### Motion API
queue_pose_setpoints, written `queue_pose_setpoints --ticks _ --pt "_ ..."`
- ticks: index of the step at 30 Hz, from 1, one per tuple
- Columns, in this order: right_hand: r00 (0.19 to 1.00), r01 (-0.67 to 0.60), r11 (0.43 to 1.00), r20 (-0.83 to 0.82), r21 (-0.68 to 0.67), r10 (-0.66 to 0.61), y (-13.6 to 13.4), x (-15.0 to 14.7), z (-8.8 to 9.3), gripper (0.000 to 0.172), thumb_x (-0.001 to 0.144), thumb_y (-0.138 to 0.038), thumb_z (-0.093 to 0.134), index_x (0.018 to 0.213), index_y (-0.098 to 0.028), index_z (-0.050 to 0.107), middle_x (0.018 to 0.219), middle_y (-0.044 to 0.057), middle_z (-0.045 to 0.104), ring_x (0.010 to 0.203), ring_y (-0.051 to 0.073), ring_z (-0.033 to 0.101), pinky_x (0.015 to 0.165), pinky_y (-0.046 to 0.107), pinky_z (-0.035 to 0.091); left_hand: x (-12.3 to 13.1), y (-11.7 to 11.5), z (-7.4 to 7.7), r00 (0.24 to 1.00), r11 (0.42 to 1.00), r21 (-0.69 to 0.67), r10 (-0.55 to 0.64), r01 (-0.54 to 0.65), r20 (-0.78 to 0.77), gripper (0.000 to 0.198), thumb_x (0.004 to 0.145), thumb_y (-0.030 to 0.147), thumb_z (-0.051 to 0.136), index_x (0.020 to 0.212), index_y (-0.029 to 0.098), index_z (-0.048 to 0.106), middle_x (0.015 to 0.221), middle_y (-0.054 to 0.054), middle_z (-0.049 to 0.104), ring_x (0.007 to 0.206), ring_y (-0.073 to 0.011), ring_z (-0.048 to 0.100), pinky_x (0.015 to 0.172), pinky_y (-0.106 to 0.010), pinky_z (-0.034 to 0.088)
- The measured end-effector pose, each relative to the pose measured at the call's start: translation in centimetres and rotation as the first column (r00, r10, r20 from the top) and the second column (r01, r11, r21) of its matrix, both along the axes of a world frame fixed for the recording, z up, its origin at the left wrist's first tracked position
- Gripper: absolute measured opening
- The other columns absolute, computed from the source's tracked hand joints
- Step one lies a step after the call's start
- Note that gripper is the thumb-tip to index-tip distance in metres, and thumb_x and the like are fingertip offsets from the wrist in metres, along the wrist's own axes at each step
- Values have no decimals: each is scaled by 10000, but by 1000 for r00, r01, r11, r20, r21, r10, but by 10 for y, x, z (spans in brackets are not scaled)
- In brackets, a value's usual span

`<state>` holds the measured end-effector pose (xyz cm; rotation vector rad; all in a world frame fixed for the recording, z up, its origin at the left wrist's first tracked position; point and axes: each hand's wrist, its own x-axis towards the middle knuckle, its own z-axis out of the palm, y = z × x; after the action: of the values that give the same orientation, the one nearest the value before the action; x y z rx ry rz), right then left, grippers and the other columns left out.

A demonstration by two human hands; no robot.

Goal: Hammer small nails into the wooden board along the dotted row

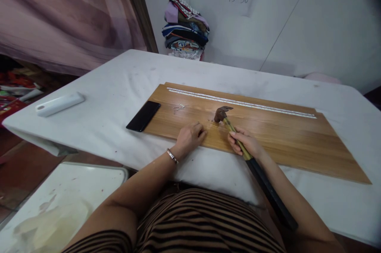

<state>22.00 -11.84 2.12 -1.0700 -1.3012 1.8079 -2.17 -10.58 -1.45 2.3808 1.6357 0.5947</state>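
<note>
My right hand is wrapped round the yellow upper handle of a claw hammer. The hammer's rusty head is at the board, close to a few tiny dark bits. My left hand rests on the near edge of the wooden board, left of the hammer head, its fingers curled. Whether anything is between those fingers is too small to tell. Several nails lie on the board farther left. Two printed white strips run along the board's far side.
A black phone lies at the board's left end. On the white table a white cylindrical object lies at the far left. Folded clothes are stacked beyond the table. A white stool stands at the lower left.
</note>
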Motion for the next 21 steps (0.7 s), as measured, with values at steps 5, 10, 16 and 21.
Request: queue_pose_setpoints --ticks 5,10,16,21 --pt "999 -28 1000 15 8 28 0 0 3 356 847 -511 627 721 -217 471 475 -85 451 335 52 339 315 177 271 0 0 1 1000 1000 -19 2 -3 -7 172 947 298 573 813 202 623 860 -27 631 822 -161 600 717 -279 423" --pt "1000 -16 1000 12 -3 16 -1 0 3 356 835 -502 644 715 -212 476 483 -82 463 334 48 353 314 172 276 0 0 1 1000 1000 -17 6 -6 -4 175 947 302 573 810 203 620 852 -25 625 815 -159 595 720 -277 426" --pt "999 29 999 -18 -13 -30 0 0 1 325 819 -475 671 772 -216 481 561 -78 493 345 44 356 303 172 292 -1 0 -1 1000 1000 -12 4 -4 16 170 943 300 579 814 201 626 851 -27 630 815 -160 600 720 -279 426" --pt "1000 -4 1000 -9 -4 4 0 1 1 330 832 -487 652 754 -219 476 501 -86 460 337 49 343 308 173 276 0 0 1 1000 1000 -17 4 -4 12 171 941 289 579 803 200 625 845 -27 625 814 -160 599 715 -276 427"
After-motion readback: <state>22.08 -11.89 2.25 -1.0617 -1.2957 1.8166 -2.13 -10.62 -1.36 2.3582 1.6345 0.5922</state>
